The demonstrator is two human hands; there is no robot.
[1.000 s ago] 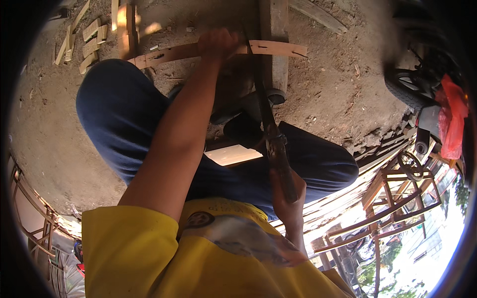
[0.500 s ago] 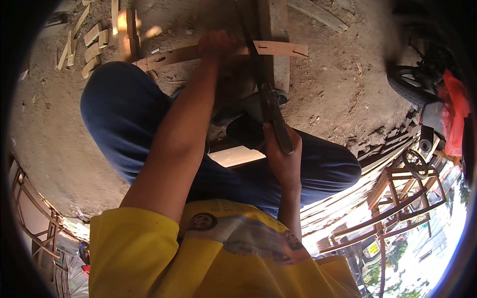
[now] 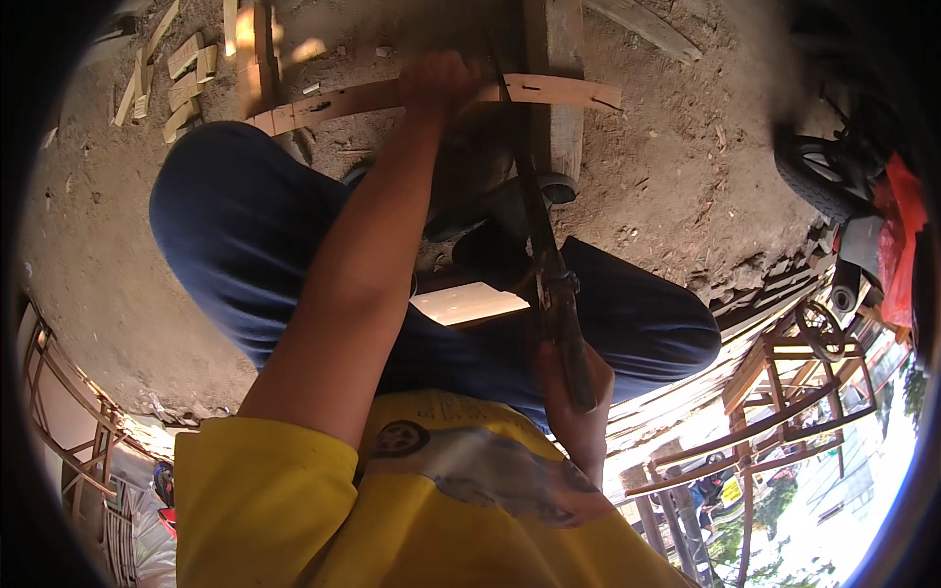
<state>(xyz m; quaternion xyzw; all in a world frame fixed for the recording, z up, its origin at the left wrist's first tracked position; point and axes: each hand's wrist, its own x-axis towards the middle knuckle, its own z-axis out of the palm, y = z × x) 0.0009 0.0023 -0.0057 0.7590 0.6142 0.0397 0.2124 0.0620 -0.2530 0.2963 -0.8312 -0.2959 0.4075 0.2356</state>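
Note:
A thin, curved piece of wood [image 3: 353, 102] lies across a wooden beam [image 3: 566, 142] on the ground in front of me. Closed over the middle of the curved piece, my left hand [image 3: 438, 82] presses or grips it. My right hand [image 3: 578, 392] is wrapped around the handle of a handsaw [image 3: 535, 218], close to my lap. The saw's dark blade runs away from me and crosses the curved piece to the right of my left hand, near the beam. Shadow hides much of the blade's far end.
Several wood offcuts [image 3: 184, 88] lie on the dirt floor at the far left, beside an upright-looking timber [image 3: 259, 59]. A plank [image 3: 647, 27] rests at the far right. A motorcycle wheel [image 3: 823, 176] and red plastic bag [image 3: 897, 240] are at right, with a wooden frame [image 3: 784, 392] lower down.
My right hand has drawn the saw back toward my body and slightly right. My left hand stays on the curved wood; the whole view has shifted a little.

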